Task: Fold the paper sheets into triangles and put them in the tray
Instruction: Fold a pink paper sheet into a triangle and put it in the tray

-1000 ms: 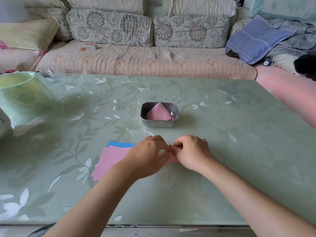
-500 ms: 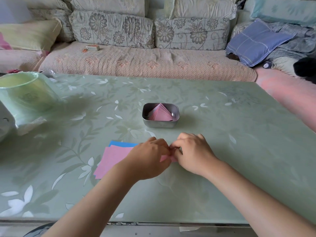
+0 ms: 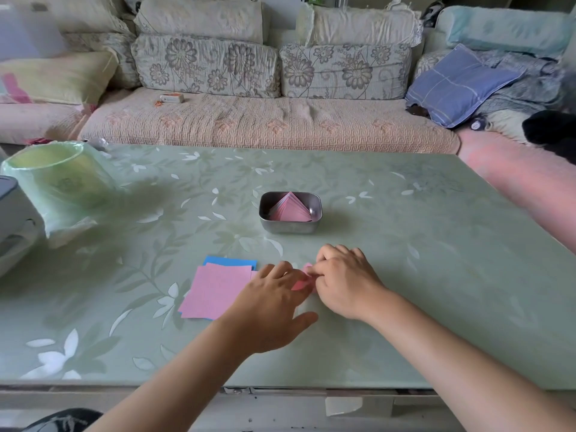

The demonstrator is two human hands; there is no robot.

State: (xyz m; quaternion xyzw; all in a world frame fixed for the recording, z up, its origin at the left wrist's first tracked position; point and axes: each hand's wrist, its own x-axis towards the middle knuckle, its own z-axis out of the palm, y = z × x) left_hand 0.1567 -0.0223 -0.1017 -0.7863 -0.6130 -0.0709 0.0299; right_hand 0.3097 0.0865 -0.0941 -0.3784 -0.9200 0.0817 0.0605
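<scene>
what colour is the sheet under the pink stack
Blue: the blue paper sheet pokes out beyond the pink square sheets; head view.

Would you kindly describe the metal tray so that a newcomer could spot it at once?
Start at the pale green floral table before the sofa; near its middle sits the tray. It is a small shiny metal dish with rounded corners, holding folded pink triangles, unlike the flat loose sheets nearer the viewer.
</scene>
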